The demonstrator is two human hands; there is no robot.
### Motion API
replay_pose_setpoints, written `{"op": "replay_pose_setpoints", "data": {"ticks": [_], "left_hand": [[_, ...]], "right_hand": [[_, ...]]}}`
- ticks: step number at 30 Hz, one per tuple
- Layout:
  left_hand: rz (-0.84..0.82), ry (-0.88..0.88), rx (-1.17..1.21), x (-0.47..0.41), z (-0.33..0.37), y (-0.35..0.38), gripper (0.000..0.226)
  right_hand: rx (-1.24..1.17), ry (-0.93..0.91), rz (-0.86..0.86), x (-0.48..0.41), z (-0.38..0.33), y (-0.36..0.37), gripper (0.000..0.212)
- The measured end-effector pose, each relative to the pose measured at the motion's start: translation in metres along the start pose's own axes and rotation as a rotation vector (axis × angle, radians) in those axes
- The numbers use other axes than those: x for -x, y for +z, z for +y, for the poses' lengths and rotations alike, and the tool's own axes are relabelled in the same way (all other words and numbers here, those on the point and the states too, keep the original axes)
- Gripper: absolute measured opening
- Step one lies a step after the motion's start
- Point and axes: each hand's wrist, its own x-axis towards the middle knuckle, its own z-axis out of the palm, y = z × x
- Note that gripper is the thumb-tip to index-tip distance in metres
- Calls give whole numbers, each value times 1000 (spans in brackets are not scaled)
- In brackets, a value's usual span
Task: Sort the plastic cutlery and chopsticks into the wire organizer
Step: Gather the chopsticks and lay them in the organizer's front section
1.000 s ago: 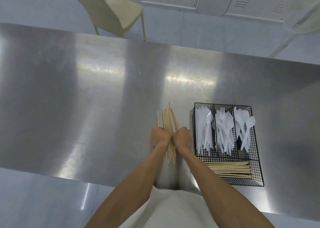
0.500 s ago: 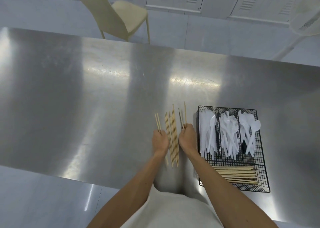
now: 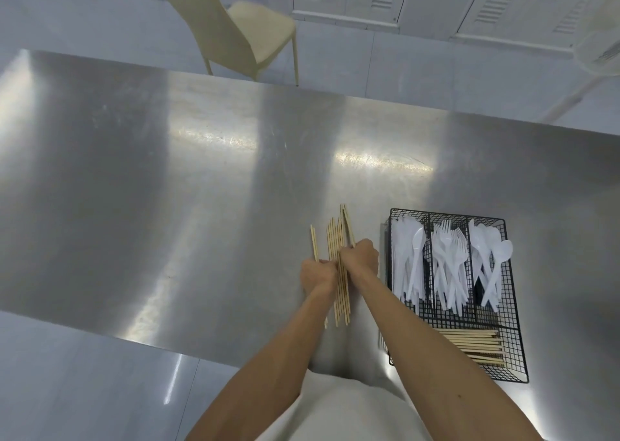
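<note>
We press a loose bundle of chopsticks between our left hand and right hand, both curled round the sticks on the table, just left of the organizer. The ends lie uneven, and one stray stick sits apart on the left. Lifted like this, some could slip out, or snag the wire rim and miss the near compartment, where others already lie.

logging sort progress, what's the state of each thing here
loose chopsticks: bunched on the table, held between both hands
left hand: curled round the loose chopsticks
right hand: curled round the loose chopsticks
wire organizer: on the table, partly filled
sorted chopsticks: lying crosswise in its near compartment
</note>
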Motion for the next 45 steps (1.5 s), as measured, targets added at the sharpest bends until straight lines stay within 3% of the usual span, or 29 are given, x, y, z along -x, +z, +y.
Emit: {"op": "replay_pose_setpoints", "data": {"ticks": [5,11,15,24,29,33,36,40,45], "left_hand": [[-57,70,-10,1,-1,-10,17],[-70,170,77,-4,-6,-21,21],[-87,226,50,1,-7,-15,24],[-22,144,-11,6,-10,-4,13],[-15,8,2,3,1,1,11],[-32,-6,13,2,4,-4,6],[-49,79,55,3,4,-12,16],[-107,234,92,6,11,-24,15],[-265,447,29,7,20,-33,20]], "right_hand": [[0,-37,-83,-3,8,-13,12],[-68,-211,-9,3,35,-26,16],[-5,-189,-8,10,43,-18,24],[28,-102,79,27,45,0,13],[21,-35,35,24,35,5,15],[24,-15,-28,19,33,0,17],[-8,-22,-86,19,36,-10,22],[-162,-87,-125,27,45,-40,11],[-190,-235,-225,40,73,-111,19]]}}
